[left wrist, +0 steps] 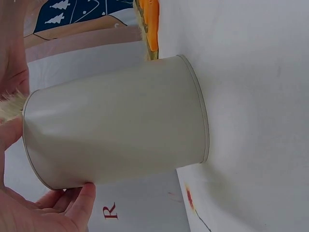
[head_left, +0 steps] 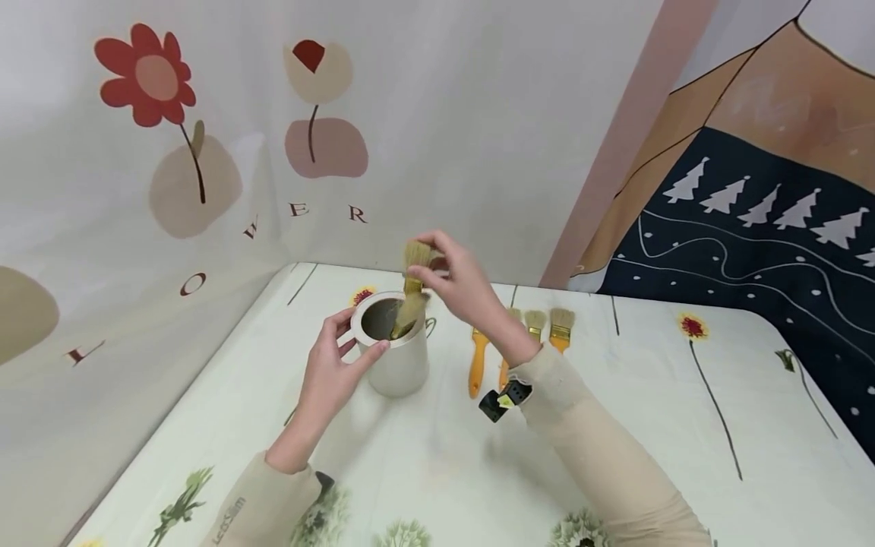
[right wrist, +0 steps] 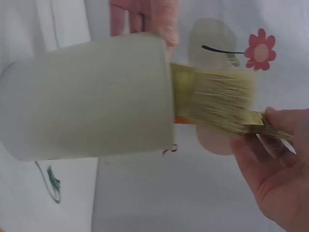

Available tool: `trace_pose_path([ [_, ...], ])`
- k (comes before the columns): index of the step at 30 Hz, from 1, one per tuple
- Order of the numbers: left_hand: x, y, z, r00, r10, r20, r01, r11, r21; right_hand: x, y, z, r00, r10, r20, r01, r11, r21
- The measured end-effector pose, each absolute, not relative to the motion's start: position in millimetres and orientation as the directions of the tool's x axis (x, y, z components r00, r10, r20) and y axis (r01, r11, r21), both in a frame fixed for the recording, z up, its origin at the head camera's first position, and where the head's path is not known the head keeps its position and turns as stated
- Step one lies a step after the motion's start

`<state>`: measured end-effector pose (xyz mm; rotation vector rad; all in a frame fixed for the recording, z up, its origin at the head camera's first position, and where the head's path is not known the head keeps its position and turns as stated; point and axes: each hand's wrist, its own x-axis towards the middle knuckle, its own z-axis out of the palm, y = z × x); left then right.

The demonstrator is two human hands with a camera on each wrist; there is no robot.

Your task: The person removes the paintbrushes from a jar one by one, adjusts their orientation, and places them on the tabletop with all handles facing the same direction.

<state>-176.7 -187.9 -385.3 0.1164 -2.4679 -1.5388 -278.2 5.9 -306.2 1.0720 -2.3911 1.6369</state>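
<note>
A pale grey-white canister [head_left: 399,368] stands upright on the table. My left hand [head_left: 331,372] grips it at the rim, thumb on the near side and fingers round the left. Inside, one paintbrush [right wrist: 217,99] pokes out with its wide bristles up. Over the opening, my right hand [head_left: 465,285] pinches a second paintbrush [head_left: 417,254] near its metal band, bristles upward. Part of this brush's orange handle [right wrist: 185,120] shows behind the first brush's bristles in the right wrist view; its lower end is hidden.
Several paintbrushes with orange handles [head_left: 477,368] lie to the right of the canister, partly behind my right forearm. The table [head_left: 649,410] has a white flower-print cover. A printed cloth [head_left: 478,152] hangs behind and left of it.
</note>
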Motion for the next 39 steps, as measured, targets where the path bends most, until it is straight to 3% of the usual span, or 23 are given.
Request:
trace_pose_path([
  [8, -179.3, -185.2, -384.3, -0.971, -0.197, 0.139, 0.038, 0.444, 0.895, -286.4, 34.4, -275.0, -0.749, -0.258, 0.610, -0.637, 0.025, -0.771],
  [16, -176.4, -188.0, -383.5, -0.968, -0.211, 0.138, 0.030, 0.447, 0.894, -296.5, 83.3, -262.7, -0.754, -0.140, 0.642, -0.654, 0.059, -0.754],
  [23, -174.0, -185.5, -381.8, -0.972, -0.196, 0.133, 0.033, 0.442, 0.896, -307.0, 143.5, -278.6, -0.835, -0.070, 0.546, -0.548, 0.199, -0.812],
  [30, -172.7, -184.4, -383.7, -0.970, -0.196, 0.145, 0.046, 0.435, 0.899, -308.2, 194.6, -305.9, -0.933, 0.008, 0.360, -0.339, 0.316, -0.886],
  [39, -172.8, -183.8, -382.2, -0.970, -0.195, 0.145, 0.047, 0.436, 0.899, -314.0, 234.9, -354.4, -0.981, 0.073, 0.180, -0.143, 0.363, -0.921],
])
